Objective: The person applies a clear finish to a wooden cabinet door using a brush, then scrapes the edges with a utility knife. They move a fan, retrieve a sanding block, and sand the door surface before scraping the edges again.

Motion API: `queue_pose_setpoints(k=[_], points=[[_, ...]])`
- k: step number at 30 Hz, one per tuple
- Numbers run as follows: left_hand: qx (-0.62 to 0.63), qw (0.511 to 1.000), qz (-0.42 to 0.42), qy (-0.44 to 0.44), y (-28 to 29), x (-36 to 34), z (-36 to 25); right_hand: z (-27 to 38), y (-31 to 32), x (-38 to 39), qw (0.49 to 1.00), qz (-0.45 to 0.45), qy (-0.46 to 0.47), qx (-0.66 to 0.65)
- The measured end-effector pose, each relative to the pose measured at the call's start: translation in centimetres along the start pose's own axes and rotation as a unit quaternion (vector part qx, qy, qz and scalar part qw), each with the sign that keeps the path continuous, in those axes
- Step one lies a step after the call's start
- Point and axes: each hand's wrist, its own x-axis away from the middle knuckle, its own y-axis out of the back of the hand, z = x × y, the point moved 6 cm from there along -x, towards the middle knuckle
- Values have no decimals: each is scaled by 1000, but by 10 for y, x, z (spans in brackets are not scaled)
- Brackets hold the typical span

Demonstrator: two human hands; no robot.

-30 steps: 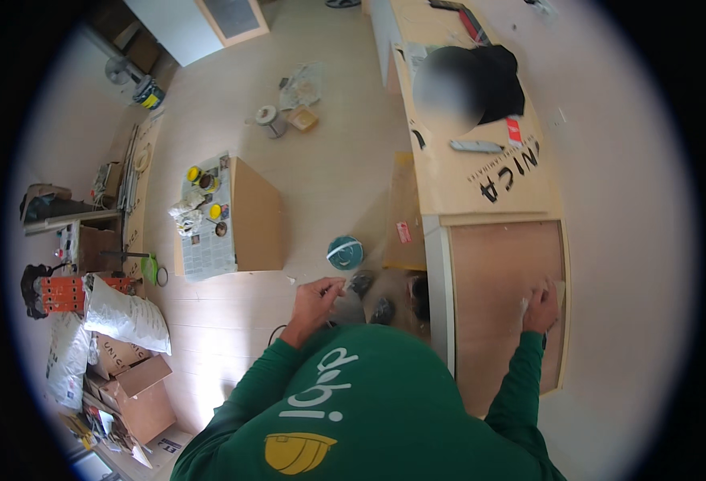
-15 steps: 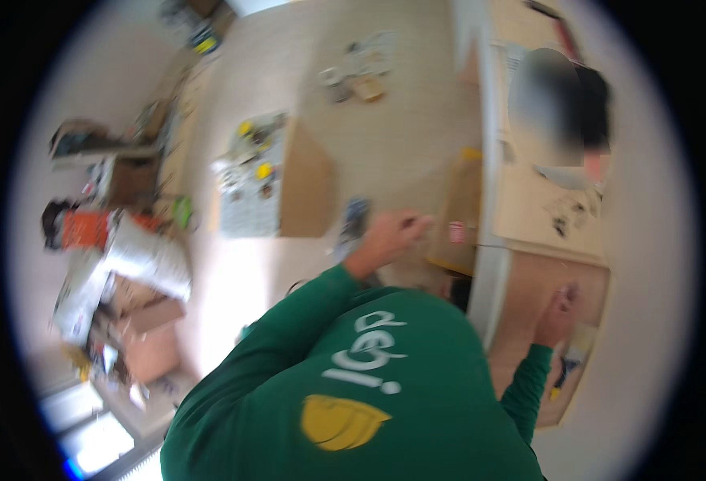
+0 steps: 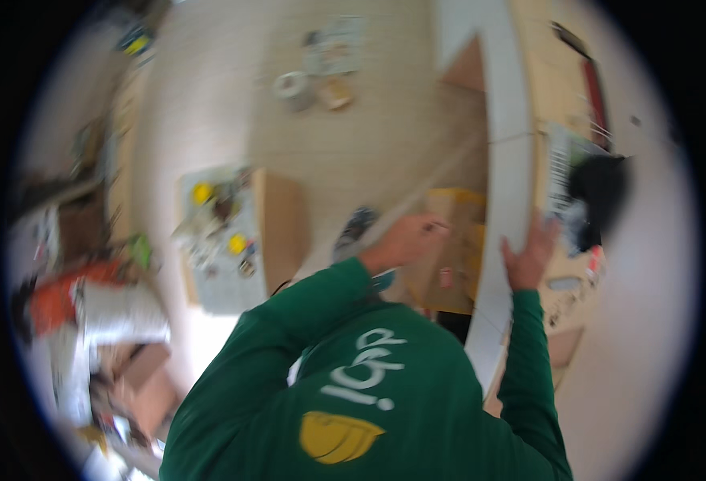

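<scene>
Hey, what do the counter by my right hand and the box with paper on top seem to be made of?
The counter: perhaps wood board, matte; its surface is tan, but blur hides any grain. Its white edge: maybe laminate or paint, judging by the smooth, even colour. The box: wood board or cardboard, dull, with a flat tan side.

Holds left hand (image 3: 407, 242) with fingers (image 3: 425, 223) curled ahead of the torso (image 3: 353, 393) and extends right forearm (image 3: 531, 341) forward with right hand (image 3: 529, 258) splayed

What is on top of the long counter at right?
A black item, a printed sheet and a long red item show. The right hand hides whatever lies beneath it; blur hides finer detail.
</scene>
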Motion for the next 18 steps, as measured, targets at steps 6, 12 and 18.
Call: queue_pose_setpoints(k=[6,12,18], points=[[96,995,19,-31,24,-124,2,-16,-27,-59,998,0,-42,37],[16,994,55,-96,-28,-218,-45,-17,-14,-60,999,-28,-47,3],[-13,987,-60,-150,-82,-279,-73,-3,-6,-55,997,-51,-44,31]])
